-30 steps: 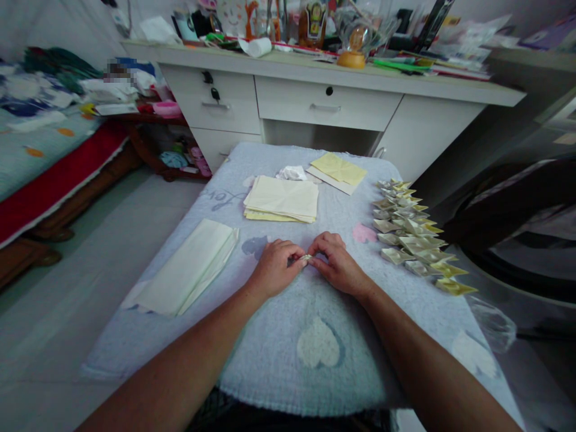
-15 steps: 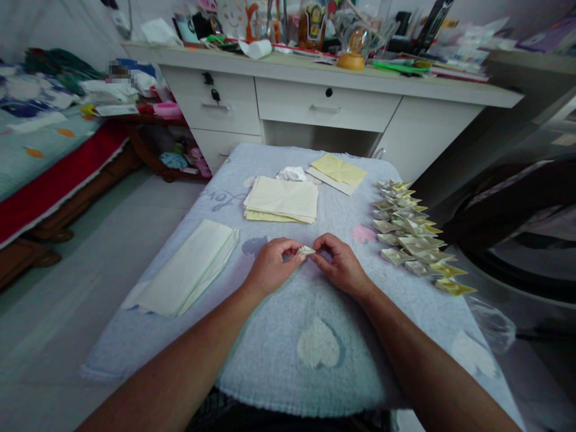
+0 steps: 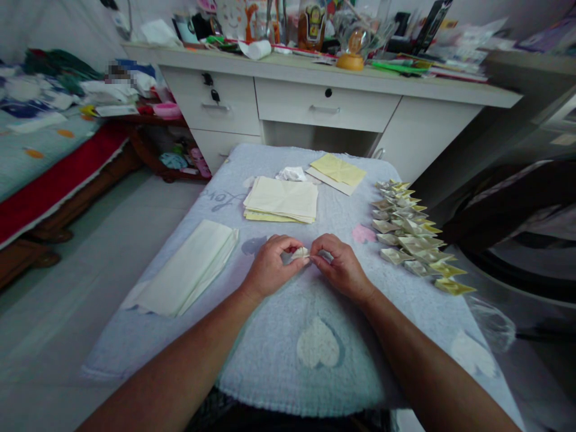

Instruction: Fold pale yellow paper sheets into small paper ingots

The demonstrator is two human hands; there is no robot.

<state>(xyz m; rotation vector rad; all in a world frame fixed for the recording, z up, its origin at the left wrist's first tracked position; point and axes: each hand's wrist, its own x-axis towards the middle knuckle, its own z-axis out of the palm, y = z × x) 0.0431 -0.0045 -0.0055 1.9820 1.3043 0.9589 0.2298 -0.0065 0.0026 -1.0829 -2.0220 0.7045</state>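
Observation:
Between my two hands is a small folded piece of pale paper [image 3: 300, 254], mostly covered by the fingers. My left hand [image 3: 273, 264] pinches it between thumb and fingertips. From the other side, my right hand [image 3: 337, 263] closes thumb and forefinger on its right end. A stack of cream and yellow paper sheets [image 3: 282, 199] lies just beyond the hands. On the right of the cloth stand rows of small folded paper boats [image 3: 416, 240]. To the left rests a long folded pale green paper bundle [image 3: 189, 268].
A blue patterned cloth [image 3: 270, 366] covers the table. Yellow and white sheets [image 3: 338, 171] and a crumpled white tissue [image 3: 291, 174] lie at its far end. Behind stands a cluttered white desk [image 3: 324, 111]; a bed [image 3: 49, 162] is on the left.
The folded paper has shifted slightly left and turned in my fingers. My right fingertips have moved a little lower along its end.

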